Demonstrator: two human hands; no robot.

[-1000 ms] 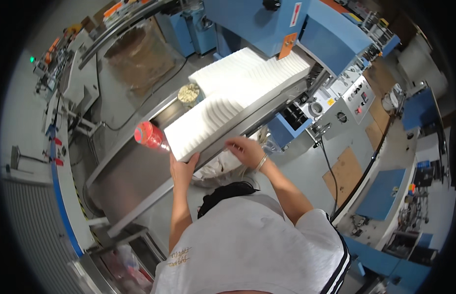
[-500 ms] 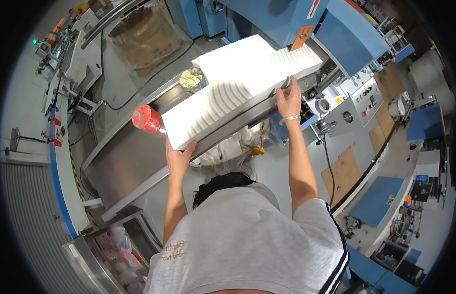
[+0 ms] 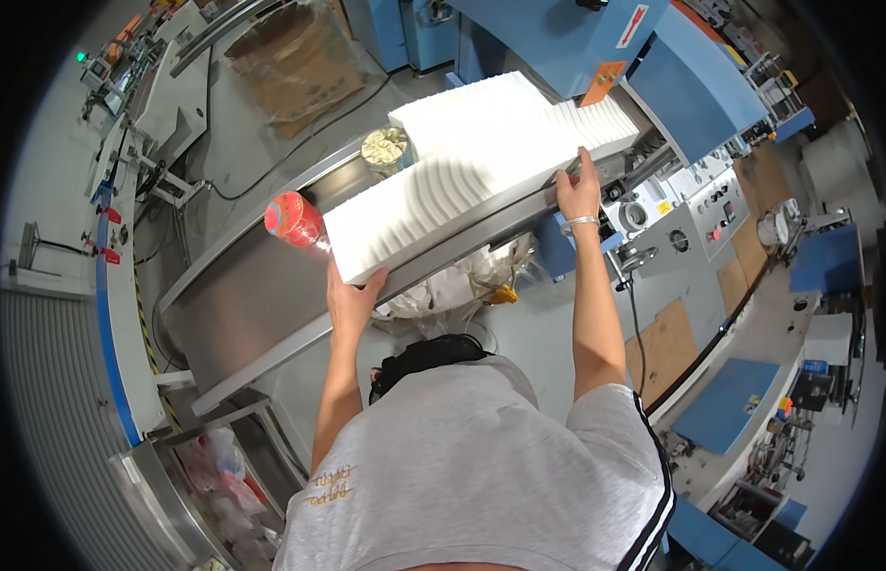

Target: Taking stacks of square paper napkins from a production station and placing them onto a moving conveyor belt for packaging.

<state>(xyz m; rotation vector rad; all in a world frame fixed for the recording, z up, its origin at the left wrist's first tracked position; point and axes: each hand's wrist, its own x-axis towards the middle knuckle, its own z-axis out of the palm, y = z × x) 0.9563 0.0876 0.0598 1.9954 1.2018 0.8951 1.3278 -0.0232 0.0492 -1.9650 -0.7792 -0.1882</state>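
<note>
A long, ridged row of white folded sheets (image 3: 433, 195) lies slantwise on a metal conveyor trough (image 3: 243, 314). My left hand (image 3: 352, 300) grips its near left corner, the thumb against the near side; the other fingers are partly hidden round the end. Against the near side, toward the right end, my right hand (image 3: 578, 198) rests with its fingers stretched out. Just beyond the left end lies a red-ended clear bottle (image 3: 295, 221), tipped on its side. A round container with a crumpled gold top (image 3: 386, 150) touches the far side of the row.
A blue machine (image 3: 557, 43) with an orange bracket (image 3: 603, 84) stands over the row's right end. To the right is a control panel (image 3: 717, 214). Bagged white material (image 3: 452, 281) lies below the trough, and a metal bin (image 3: 190, 476) stands at lower left.
The whole view has shifted slightly, so the row, trough and machine appear a little farther right. Both hands keep their places against the white row.
</note>
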